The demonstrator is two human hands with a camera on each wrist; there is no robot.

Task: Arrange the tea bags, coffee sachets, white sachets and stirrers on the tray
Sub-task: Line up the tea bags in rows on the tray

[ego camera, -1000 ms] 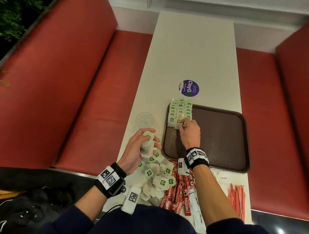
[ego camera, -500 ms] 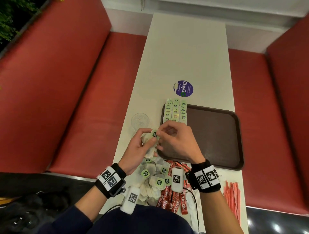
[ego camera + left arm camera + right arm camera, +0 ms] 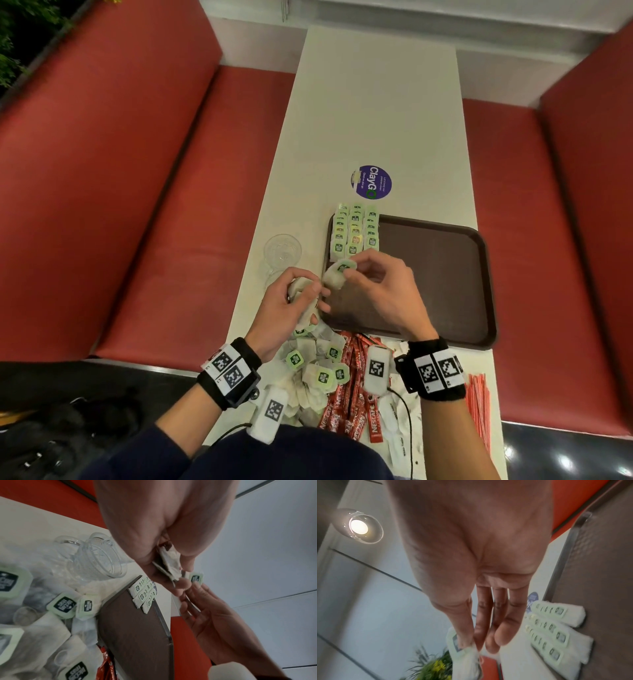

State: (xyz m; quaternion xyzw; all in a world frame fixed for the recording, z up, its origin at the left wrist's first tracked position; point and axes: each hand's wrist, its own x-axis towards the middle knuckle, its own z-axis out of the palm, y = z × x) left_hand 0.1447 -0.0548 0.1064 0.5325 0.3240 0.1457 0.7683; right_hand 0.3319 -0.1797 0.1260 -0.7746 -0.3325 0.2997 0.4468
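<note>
A brown tray [image 3: 445,274] lies on the white table [image 3: 376,120]. Three rows of green-tagged tea bags [image 3: 355,229] overlap in its far-left corner, also seen as rows of tea bags [image 3: 556,628] in the right wrist view. My right hand [image 3: 352,270] pinches one tea bag [image 3: 339,274] between thumb and fingertips, just above the tray's left edge. Beside it my left hand [image 3: 305,294] grips a small bunch of tea bags [image 3: 169,562]. Loose tea bags [image 3: 318,366], red coffee sachets [image 3: 352,404], white sachets [image 3: 394,425] and red stirrers [image 3: 479,407] lie at the table's near end.
A clear glass cup [image 3: 282,251] stands left of the tray, close to my left hand. A round purple sticker [image 3: 371,182] sits on the table beyond the tray. Red bench seats [image 3: 137,205] flank the table on both sides.
My right hand left the tea bag rows, came back to my left hand and took one tea bag from its bunch. It now holds that bag slightly toward the tray.
</note>
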